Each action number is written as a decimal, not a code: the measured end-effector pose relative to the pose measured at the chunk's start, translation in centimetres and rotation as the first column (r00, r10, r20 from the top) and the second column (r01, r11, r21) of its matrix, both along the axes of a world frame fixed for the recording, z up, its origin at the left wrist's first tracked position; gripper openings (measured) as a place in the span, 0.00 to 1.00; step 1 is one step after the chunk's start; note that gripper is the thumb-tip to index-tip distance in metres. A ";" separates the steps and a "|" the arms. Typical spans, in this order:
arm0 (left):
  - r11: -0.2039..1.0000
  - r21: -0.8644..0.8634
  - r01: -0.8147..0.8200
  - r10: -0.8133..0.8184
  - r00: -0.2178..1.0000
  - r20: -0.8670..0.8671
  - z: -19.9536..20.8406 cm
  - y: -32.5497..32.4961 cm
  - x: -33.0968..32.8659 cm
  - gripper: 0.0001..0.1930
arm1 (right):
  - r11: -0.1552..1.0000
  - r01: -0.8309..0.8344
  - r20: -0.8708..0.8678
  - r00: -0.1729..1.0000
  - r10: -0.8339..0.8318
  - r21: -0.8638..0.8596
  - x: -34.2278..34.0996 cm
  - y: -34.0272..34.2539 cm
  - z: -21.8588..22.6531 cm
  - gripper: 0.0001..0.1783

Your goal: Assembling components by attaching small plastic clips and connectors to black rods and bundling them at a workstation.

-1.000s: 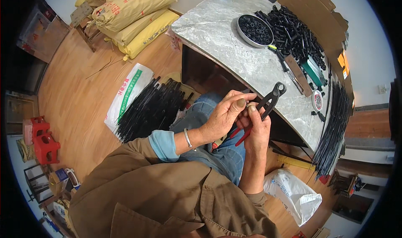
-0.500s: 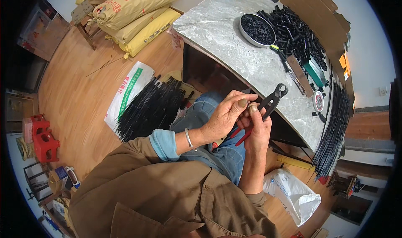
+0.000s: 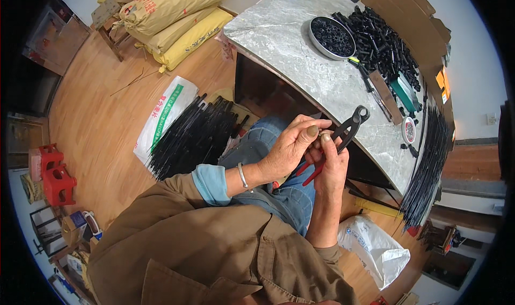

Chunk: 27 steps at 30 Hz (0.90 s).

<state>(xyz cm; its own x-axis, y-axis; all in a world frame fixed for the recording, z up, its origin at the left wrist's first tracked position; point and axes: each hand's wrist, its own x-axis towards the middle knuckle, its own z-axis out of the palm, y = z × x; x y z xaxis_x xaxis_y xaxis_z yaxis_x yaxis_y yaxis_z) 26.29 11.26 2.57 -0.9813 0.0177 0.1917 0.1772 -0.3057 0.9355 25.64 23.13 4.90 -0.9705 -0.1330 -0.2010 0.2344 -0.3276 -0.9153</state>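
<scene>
In my right hand (image 3: 331, 168) is a pair of pincers (image 3: 356, 123) with a black head and red handles. The jaws point up and away, toward the table's edge, and the handles pass under my fingers. My left hand (image 3: 289, 147) is closed in a pinch right beside the right thumb. Whatever sits between its fingertips is too small and too covered to name. Both hands are over my lap, near the front edge of the grey marbled table (image 3: 268, 31).
On the table are a round bowl (image 3: 311, 37) of small black parts, a heap of black tubes (image 3: 381, 42), a green box (image 3: 405, 92) and a long bundle of dark rods (image 3: 426, 165). More black rods (image 3: 190, 138) lie on a white sack (image 3: 144, 144) at left. Red stools (image 3: 58, 184) stand farther left.
Both hands and the pincers keep almost the same place and grip. The whole view has shifted very slightly.
</scene>
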 end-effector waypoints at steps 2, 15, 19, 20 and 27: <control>0.998 0.020 0.065 -0.066 0.996 0.066 0.4 -0.2 0.1 0.28 | 1.000 0.018 0.012 1.000 -0.018 0.007 0.0 -0.2 0.4 0.08; 0.998 -0.061 0.022 -0.021 1.000 0.002 -0.7 -0.1 -0.1 0.26 | 0.999 0.025 -0.007 1.000 -0.025 0.027 0.1 -0.7 0.4 0.08; 1.000 -0.007 -0.010 0.010 1.000 -0.009 0.0 0.0 -0.1 0.24 | 0.949 0.124 -0.193 0.979 -0.069 0.290 0.3 -1.5 0.9 0.07; 1.000 -0.001 -0.028 0.028 0.999 0.015 0.3 0.0 -0.2 0.23 | 0.908 0.155 -0.237 0.969 -0.063 0.390 0.2 -1.7 1.3 0.07; 0.979 0.195 -0.053 -0.013 0.945 0.326 1.2 -1.3 -1.8 0.33 | 0.894 -0.217 -0.054 0.965 0.258 0.392 0.2 -0.5 4.2 0.16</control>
